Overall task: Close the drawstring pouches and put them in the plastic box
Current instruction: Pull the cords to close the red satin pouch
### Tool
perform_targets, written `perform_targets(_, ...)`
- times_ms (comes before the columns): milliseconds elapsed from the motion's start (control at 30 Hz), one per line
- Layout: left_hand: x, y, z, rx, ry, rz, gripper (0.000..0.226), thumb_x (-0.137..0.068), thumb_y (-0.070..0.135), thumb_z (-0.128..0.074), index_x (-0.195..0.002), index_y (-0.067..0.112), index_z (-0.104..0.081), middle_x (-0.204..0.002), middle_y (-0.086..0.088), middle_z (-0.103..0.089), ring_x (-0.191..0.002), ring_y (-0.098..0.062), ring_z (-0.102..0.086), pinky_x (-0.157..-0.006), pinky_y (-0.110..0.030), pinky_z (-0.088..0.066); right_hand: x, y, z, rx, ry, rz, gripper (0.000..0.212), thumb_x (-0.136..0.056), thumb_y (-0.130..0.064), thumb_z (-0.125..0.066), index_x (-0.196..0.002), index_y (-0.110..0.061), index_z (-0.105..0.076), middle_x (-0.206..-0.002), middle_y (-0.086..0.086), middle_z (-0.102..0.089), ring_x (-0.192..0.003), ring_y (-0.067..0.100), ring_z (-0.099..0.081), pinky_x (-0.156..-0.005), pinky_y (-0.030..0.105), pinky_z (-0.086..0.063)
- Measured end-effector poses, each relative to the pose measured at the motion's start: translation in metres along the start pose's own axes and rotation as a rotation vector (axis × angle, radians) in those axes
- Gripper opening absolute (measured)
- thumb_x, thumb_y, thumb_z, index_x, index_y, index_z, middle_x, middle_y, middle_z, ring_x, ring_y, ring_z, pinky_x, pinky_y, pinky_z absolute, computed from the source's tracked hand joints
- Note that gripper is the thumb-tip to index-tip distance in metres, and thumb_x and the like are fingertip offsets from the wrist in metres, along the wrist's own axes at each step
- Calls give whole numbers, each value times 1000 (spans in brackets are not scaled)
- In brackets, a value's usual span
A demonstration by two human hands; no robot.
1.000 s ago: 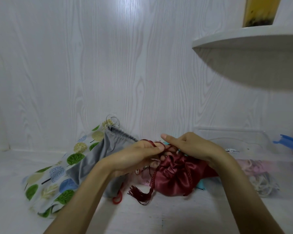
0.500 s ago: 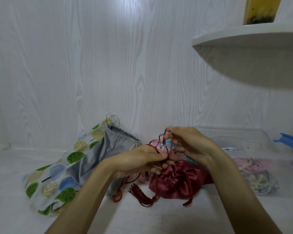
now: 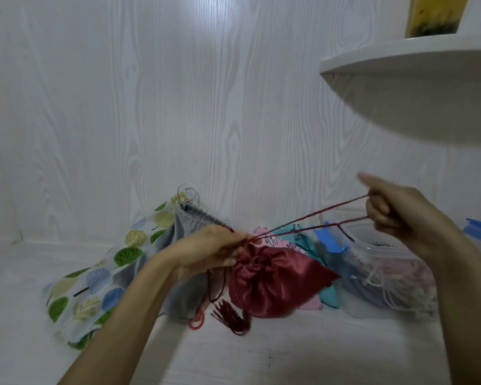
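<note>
The clear plastic box sits right of the dark red satin pouch, under the right hand. That hand is fisted on the taut drawstring; the left hand pinches the gathered mouth. A harder tug may snap the cord or slip the pinch.
</note>
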State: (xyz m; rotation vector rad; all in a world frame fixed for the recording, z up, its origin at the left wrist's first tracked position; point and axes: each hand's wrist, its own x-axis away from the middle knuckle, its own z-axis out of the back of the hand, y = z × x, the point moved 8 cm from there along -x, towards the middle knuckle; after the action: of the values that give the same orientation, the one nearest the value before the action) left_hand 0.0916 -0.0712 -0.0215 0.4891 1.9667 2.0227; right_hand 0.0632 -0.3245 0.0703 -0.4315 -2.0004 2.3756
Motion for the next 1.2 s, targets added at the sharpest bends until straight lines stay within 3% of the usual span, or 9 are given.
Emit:
perform_targets(100,4,6,12,23,38,-26,24,-93,20,-55,-93,5,-74,-84,-10,-63,-71,-9,-59,-58,-12,-52,9,7,-4,673,-81,-106,30,-85,-33,-66,-65,-10,-69,-57,3,-65,-46,13,-35,-48,23,-32)
perform_targets(233,6,11,7,-34,7,-25,35,-93,24,-54,-113,-1,-66,-108,-20,-61,-97,-21,-55,-75,-15,-53,17,-34,-18,736,114,291,19,-83,-29,-69,-100,-21,-67,-91,-3,-65,-69,9,-54,-72,24,-41)
perform_targets(333,5,11,1,-66,-17,-29,43,-93,25,-54,-119,-9,-59,-112,-24,-62,-98,-20,-57,-77,-16,-53,26,-29,-77,549,-259,331,25,-83,-27,-70,-108,-27,-65,-99,-16,-66,-67,-3,-59,-63,10,-42)
perform_targets(433,6,10,-2,-83,-30,-24,40,-93,24,-54,-116,-7,-62,-103,-17,-65,-88,-12,-61,-75,-14,-53,22,13,-119,722,-521,218,41,-82,-28,-70,-121,-29,-58,-112,-14,-64,-69,-5,-63,-64,10,-47)
perform_targets(633,7,7,3,-12,9,8,18,-79,26,-67,-89,15,-77,-78,2,-69,-71,-4,-61,-63,-11,-52,14,2,-108,576,-346,293,10,-75,-22,-78,-84,-18,-78,-69,3,-74,-62,13,-68,-62,17,-54)
perform_targets(867,8,10,13,222,126,-18,20,-61,15,-76,-80,12,-79,-86,-6,-75,-74,-8,-72,-71,-14,-56,48,-15,-124,529,-636,331,11,-80,-26,-72,-87,-20,-78,-74,-1,-75,-62,8,-66,-64,19,-54)
perform_targets(1000,12,18,16,159,172,-81,13,-57,13,-75,-71,13,-77,-77,-4,-74,-68,-7,-70,-64,-12,-56,34,-15,-117,511,-457,315,30,-88,-45,-57,-82,-23,-76,-64,-5,-71,-48,-1,-57,-53,10,-43)
perform_targets(1067,14,23,15,100,180,-129,11,-57,13,-75,-68,15,-76,-75,-3,-74,-67,-7,-69,-62,-11,-55,24,-13,-113,477,-349,334,23,-89,-38,-59,-88,-23,-75,-80,-7,-72,-50,-10,-55,-62,11,-40)
perform_targets(1200,18,34,12,-43,201,-238,13,-65,4,-76,-64,16,-74,-72,-4,-73,-69,-11,-71,-63,-15,-55,27,12,-137,424,-578,238,15,-87,-25,-65,-99,-26,-74,-93,-12,-73,-81,-10,-64,-84,13,-46)
